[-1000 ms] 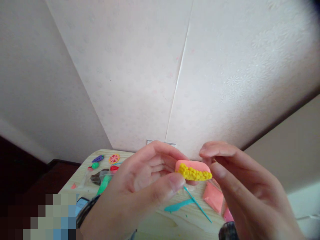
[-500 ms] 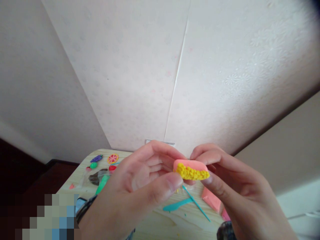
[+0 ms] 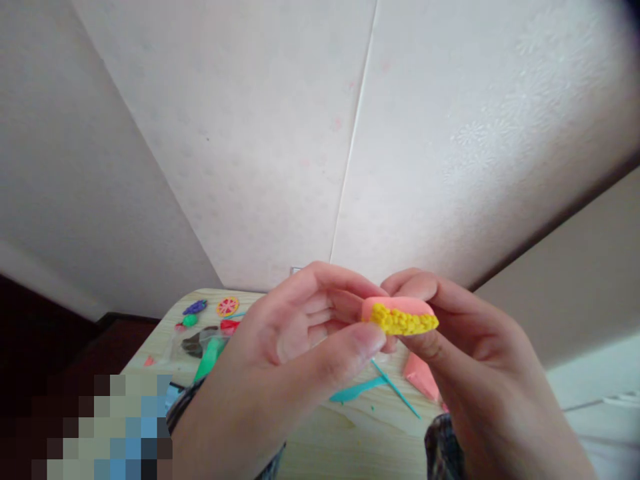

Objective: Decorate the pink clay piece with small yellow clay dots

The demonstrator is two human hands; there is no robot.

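Note:
Between both hands is a small pink clay piece (image 3: 400, 306) with a band of bumpy yellow clay bits (image 3: 405, 322) along its near side. My left hand (image 3: 305, 333) grips its left end, the thumb on the near face and the fingers curved behind. At the right end, my right hand (image 3: 465, 347) holds it with the thumb underneath and the fingers behind, partly hidden. The piece is held up over the table, its yellow side towards me.
On the wooden table (image 3: 350, 440) lie a teal clay knife (image 3: 357, 389), a thin teal stick (image 3: 400, 392) and a pink clay packet (image 3: 421, 377). To the left are a purple grape-like piece (image 3: 195, 307), a round fruit-slice piece (image 3: 228, 307) and green clay (image 3: 209, 359). A pale wall (image 3: 270, 167) stands behind.
Both hands have moved slightly up and to the right in view with the clay piece between them. My right thumb has slid lower, under the piece.

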